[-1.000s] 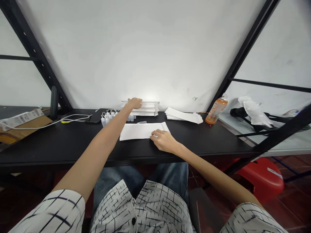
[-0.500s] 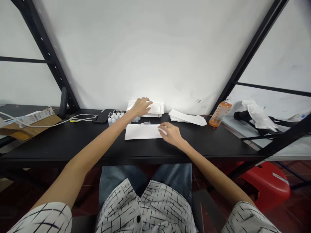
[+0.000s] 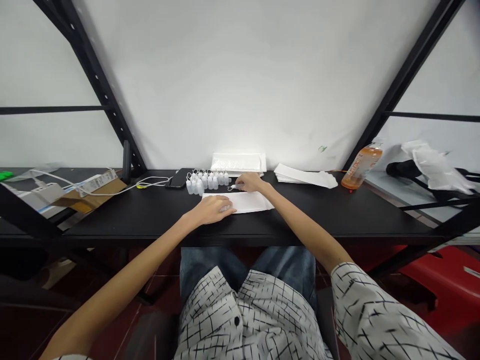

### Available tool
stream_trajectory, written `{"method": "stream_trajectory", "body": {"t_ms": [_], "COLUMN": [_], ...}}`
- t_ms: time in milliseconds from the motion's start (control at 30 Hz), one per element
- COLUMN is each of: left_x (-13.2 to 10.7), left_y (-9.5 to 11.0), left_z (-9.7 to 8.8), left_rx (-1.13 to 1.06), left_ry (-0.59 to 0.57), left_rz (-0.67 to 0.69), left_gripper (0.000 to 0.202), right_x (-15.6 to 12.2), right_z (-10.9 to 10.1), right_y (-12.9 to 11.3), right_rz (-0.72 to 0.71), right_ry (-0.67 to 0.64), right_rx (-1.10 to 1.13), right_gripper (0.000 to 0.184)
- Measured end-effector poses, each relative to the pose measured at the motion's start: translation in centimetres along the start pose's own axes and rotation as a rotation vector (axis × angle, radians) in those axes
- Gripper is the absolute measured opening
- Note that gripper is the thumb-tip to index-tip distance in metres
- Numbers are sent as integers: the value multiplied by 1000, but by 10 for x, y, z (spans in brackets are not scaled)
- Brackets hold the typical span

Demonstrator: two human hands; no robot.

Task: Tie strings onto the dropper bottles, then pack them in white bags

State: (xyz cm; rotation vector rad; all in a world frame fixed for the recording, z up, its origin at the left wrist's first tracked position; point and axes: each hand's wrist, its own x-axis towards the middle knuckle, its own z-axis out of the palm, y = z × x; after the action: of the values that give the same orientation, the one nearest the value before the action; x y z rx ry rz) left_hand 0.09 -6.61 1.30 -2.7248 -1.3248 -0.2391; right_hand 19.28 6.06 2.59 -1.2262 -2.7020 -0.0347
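A flat white envelope [image 3: 249,201] lies across the black desk in front of me. My left hand [image 3: 213,210] is at its left end, fingers bent and closed on the edge. Above the envelope's far edge, my right hand [image 3: 250,182] has its fingers closed round a small white squeeze bottle [image 3: 236,187], whose looped cap points left. Several more squeeze bottles [image 3: 208,180] with looped caps stand grouped to the left of that hand. Behind them, against the wall, a stack of white padded envelopes [image 3: 238,162] leans.
White paper strips [image 3: 305,176] lie to the right, before an orange liquid bottle [image 3: 363,165]. A black phone [image 3: 177,178], a white cable [image 3: 108,194] and an opened cardboard box [image 3: 95,192] are on the left. Black metal frame posts rise at both sides.
My left hand has come back from the rear envelopes to the front envelope's left end. My right hand has left that envelope's right end and taken hold of a squeeze bottle. The view has shifted.
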Motion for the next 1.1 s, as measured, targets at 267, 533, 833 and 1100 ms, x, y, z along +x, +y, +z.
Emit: {"method": "stream_trajectory", "body": {"t_ms": [267,533,833,1100], "left_x": [7,30,19,3], "left_y": [15,23,24,18], "left_z": [8,26,25,28], "left_rx": [77,-55,58,67], "left_ry": [78,46,130,173], "left_rz": [-8,15,-26,-7], "left_gripper": [58,70,52,46], "right_x": [-33,-91,-105,-110], "right_z": [-11,-10,-5,-19], "right_y": [29,50,54,39], "right_rz": [198,277,251,271], "right_ry": [270,295,253,249], "right_rx": [293,1205,1099,1129], "right_gripper": [25,31,31,33]}}
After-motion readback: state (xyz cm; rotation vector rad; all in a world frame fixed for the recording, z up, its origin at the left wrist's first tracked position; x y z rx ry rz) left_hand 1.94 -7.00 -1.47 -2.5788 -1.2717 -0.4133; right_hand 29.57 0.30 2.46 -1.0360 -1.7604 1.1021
